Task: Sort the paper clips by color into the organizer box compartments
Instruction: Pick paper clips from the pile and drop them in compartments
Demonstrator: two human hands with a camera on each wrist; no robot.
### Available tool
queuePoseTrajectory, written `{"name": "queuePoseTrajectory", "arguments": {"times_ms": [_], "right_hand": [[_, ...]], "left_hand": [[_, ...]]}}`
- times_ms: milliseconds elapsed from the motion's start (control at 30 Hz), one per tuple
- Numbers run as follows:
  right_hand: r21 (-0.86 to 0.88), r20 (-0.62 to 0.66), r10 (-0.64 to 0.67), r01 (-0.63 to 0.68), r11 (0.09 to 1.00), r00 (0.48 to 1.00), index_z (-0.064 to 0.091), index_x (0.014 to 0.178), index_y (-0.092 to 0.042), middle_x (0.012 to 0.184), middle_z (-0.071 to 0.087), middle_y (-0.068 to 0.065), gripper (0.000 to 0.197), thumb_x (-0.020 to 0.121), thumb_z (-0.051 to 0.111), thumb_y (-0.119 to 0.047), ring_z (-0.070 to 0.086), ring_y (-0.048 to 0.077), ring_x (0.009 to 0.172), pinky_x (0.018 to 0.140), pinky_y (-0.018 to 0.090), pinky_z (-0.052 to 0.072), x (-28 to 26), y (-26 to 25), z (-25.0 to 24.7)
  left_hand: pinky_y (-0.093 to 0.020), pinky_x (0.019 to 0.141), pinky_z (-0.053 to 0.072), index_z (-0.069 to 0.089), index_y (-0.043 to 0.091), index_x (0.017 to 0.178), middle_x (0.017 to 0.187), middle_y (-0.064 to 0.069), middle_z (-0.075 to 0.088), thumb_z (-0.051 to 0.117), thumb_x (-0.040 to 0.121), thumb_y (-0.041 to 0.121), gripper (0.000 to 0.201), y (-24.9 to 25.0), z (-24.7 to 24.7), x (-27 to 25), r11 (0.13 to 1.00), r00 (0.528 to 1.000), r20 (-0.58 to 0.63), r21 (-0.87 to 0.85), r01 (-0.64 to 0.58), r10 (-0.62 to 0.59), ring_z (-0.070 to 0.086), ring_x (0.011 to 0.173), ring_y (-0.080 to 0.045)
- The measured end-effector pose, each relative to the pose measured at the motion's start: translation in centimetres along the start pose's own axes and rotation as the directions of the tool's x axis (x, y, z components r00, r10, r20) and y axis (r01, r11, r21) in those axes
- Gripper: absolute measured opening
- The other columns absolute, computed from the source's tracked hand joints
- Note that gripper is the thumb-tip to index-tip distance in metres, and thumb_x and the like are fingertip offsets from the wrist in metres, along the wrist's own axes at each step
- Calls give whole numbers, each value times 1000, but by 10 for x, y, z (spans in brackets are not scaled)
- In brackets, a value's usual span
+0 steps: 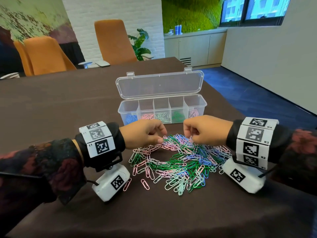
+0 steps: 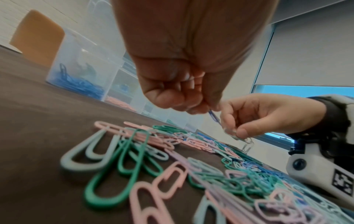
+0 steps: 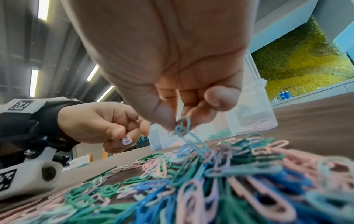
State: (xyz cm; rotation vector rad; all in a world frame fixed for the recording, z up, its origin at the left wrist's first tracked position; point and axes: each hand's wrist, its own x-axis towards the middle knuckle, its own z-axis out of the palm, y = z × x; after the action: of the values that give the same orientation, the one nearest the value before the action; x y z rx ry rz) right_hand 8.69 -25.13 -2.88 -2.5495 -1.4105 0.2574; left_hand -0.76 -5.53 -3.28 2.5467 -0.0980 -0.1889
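A heap of paper clips (image 1: 178, 162) in green, pink, blue, lilac and pale mint lies on the brown table between my hands. My left hand (image 1: 162, 137) hovers over the heap's far left edge and pinches a blue-lilac clip (image 2: 214, 116) between thumb and fingers. Over the far right part of the heap, my right hand (image 1: 188, 136) pinches a light blue clip (image 3: 182, 127) that trails linked clips down to the heap. The clear organizer box (image 1: 204, 107) stands just behind with its lid up. Its compartments hold blue, pink, pale, green and lilac-pink clips.
Both wrist cameras (image 1: 111, 182) hang low beside the heap. A few stray pink clips (image 1: 145, 183) lie near the left one. Orange chairs (image 1: 113, 40) stand at the table's far side, and the table edge drops to blue carpet (image 1: 248, 93) on the right.
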Motion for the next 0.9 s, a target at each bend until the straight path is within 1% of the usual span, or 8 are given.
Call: {"name": "queuePoseTrajectory", "arguments": {"times_ms": [133, 267, 433, 533, 633, 733, 833, 900], "right_hand": [[-105, 5, -81, 82, 991, 997, 54, 83, -25, 79, 49, -9, 17, 83, 57, -9, 55, 17, 84, 75, 30, 45, -1, -2, -3], [-199, 254, -120, 174, 964, 960, 61, 88, -23, 75, 43, -12, 6, 83, 65, -21, 46, 14, 79, 61, 25, 35, -1, -12, 6], [-271, 287, -112, 193, 943, 951, 39, 66, -29, 69, 42, -11, 32, 86, 61, -19, 43, 13, 71, 53, 14, 27, 6, -13, 13], [-61, 230, -97, 113, 992, 968, 47, 66, -25, 68, 52, -12, 27, 84, 66, -17, 45, 2, 61, 57, 15, 35, 4, -8, 5], [249, 143, -40, 3, 969, 989, 57, 72, -18, 66, 61, -9, 18, 82, 72, -18, 52, 2, 56, 58, 18, 43, 4, 1, -8], [453, 138, -7, -57, 889, 990, 59, 75, -12, 62, 62, -6, 15, 83, 71, -12, 52, 1, 47, 53, 18, 45, 3, 10, -16], [546, 174, 16, -110, 831, 985, 56, 72, -11, 64, 62, -1, 17, 83, 70, -13, 53, 2, 44, 48, 17, 43, 2, 16, -14], [601, 192, 32, -144, 786, 981, 54, 71, -10, 63, 60, 2, 19, 83, 68, -12, 54, 6, 46, 44, 16, 43, 2, 18, -8]], "left_hand": [[-17, 48, 40, 53, 17, 104, 63, 4, 57, 65, 87, 12, 21, -2, -2, -1, 991, 999, 38, -126, 39, -35, 47, 43, -5], [-17, 46, 42, 56, 16, 95, 54, 5, 57, 63, 86, 8, 14, -3, -4, -4, 936, 996, 20, -339, 92, -91, 48, 43, -7], [-13, 45, 44, 59, 6, 84, 54, 5, 58, 53, 92, 4, 9, -2, -8, -6, 834, 986, -23, -536, 128, -166, 50, 43, -3], [-16, 45, 49, 53, 7, 81, 57, 1, 59, 46, 96, 8, 17, -4, -10, -8, 615, 965, -14, -773, 156, -262, 55, 45, -6], [-19, 48, 52, 54, 7, 81, 63, -4, 62, 40, 98, 14, 23, -5, -10, -8, 382, 944, 56, -906, 185, -324, 59, 49, -10], [-18, 47, 52, 55, 8, 77, 62, -4, 60, 43, 96, 19, 25, -3, -8, -6, 281, 932, 118, -934, 222, -342, 58, 48, -11], [-16, 41, 44, 51, 12, 71, 59, -1, 50, 52, 87, 26, 22, 1, -4, -1, 362, 932, 137, -895, 262, -337, 50, 44, -9], [-16, 42, 37, 47, 14, 71, 58, 2, 40, 54, 91, 24, 23, 1, 0, 4, 600, 950, 64, -762, 244, -305, 42, 44, -7]]}}
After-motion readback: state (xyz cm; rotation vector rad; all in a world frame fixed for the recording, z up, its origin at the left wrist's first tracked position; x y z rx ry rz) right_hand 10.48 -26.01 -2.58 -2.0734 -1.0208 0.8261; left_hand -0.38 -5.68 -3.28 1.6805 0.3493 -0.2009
